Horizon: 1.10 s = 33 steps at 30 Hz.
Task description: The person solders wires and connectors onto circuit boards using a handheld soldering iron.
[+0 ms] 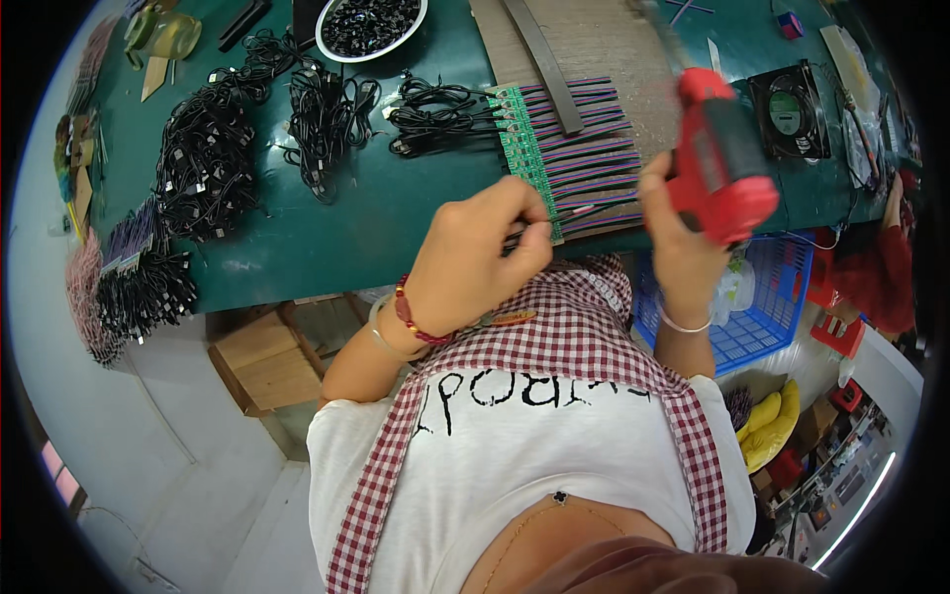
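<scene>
At nine o'clock a heap of black cable bundles (203,158) lies on the green surface (376,213), with more dark connector leads (143,287) near its front edge at about eight o'clock. Toward eleven o'clock a second tangle of black cables (327,114) spreads beside it, and a white bowl of small black parts (371,25) sits at twelve o'clock near the far rim. Just right of centre, the left hand (480,252) hovers at the surface's near edge, its fingers pinched narrow on a thin wire end (579,211) that belongs to the striped ribbon assembly; a red beaded bracelet (416,317) circles its wrist. That assembly, a row of green circuit boards (529,148) with purple and dark ribbon wires (594,158) running off to the right, lies at about one o'clock, partly on a brown board (604,49), its near end touching the pinched fingers. At two o'clock the right hand (673,243) is wrapped closed around a red power tool (717,158), held upright just beside the ribbon wires. Beyond it, at two o'clock near the rim, a black cooling fan (790,109) rests on the surface. Below the edge, at three o'clock, stands a blue plastic basket (772,307).
</scene>
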### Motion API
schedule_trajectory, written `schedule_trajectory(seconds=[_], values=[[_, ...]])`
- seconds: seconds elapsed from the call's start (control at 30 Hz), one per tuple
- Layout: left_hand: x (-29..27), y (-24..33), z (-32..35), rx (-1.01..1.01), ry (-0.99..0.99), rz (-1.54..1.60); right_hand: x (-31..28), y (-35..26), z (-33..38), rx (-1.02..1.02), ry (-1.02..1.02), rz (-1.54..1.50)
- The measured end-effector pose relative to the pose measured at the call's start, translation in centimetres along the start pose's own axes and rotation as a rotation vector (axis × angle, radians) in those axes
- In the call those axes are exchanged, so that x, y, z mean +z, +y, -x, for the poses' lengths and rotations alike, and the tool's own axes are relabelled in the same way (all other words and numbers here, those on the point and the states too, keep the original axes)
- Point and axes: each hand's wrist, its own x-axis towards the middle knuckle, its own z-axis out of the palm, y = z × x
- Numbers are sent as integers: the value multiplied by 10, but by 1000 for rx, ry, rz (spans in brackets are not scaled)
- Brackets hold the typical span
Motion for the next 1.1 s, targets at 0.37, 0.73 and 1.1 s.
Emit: schedule_trajectory(seconds=[0.37,0.73,1.1], values=[[7,-8,0,-457,-183,549,-6,-28,-15,560,-78,-1466],[10,-12,-1,-546,-331,813,-8,-27,-11,384,-132,-1443],[10,-11,-4,-573,-401,940,-12,-26,-10,368,-146,-1323]])
